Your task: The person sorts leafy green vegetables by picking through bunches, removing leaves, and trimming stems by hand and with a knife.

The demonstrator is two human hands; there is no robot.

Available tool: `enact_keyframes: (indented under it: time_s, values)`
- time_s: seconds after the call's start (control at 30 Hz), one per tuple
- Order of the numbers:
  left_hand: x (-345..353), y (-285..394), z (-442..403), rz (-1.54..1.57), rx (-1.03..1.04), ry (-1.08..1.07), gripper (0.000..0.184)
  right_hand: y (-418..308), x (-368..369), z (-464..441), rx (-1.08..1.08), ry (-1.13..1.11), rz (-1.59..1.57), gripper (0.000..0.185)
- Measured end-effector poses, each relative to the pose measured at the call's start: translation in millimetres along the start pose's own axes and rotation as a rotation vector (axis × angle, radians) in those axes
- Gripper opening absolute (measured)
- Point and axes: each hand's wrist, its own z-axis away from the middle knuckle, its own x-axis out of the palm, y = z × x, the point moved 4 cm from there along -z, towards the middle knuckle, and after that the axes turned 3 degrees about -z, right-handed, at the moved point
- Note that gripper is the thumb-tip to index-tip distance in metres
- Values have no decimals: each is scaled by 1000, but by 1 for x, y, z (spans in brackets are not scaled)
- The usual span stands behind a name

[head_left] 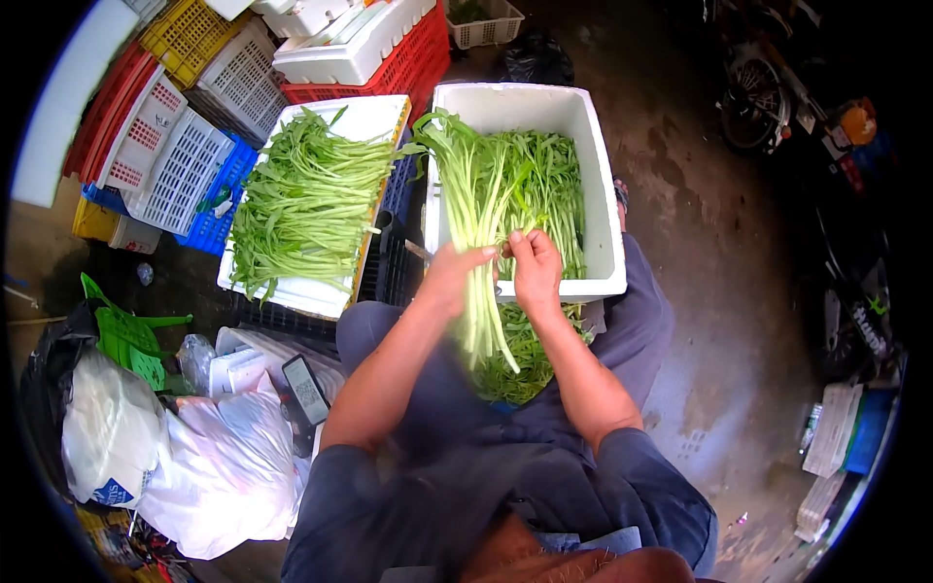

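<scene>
A bunch of long pale-green stems with leafy tops (pixel 476 209) is gripped by my left hand (pixel 455 277), stems hanging down toward my lap. Thumb and fingertips pinched together, my right hand (pixel 535 264) is at the bunch's right side; what it pinches is too small to make out. Behind both hands stands a white foam box (pixel 603 209) with leafy greens (pixel 549 185) inside. To the left, a pile of the same stems (pixel 316 204) lies on a white foam lid (pixel 374 109). More greens (pixel 510 374) are below my hands, between my legs.
Stacked crates (pixel 180 146) and foam boxes (pixel 340 53) stand at the upper left. White plastic bags (pixel 228 457), a phone (pixel 306 389) and a green plastic stool (pixel 131 335) are at the lower left. Bicycles (pixel 758 97) stand along the right, beyond wet floor (pixel 705 291).
</scene>
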Motion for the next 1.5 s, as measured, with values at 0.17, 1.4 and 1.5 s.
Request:
enact_keyframes:
  time_s: [0.17,1.4,1.5]
  values:
    - [-8,-4,-6,0,-38,-3,26,-9,-8,20,-163,-96,228,26]
    - [-34,7,-22,226,24,24,39,42,-23,103,236,-224,231,25]
    - [-28,6,-21,203,31,17,39,28,-17,95,77,-190,362,22]
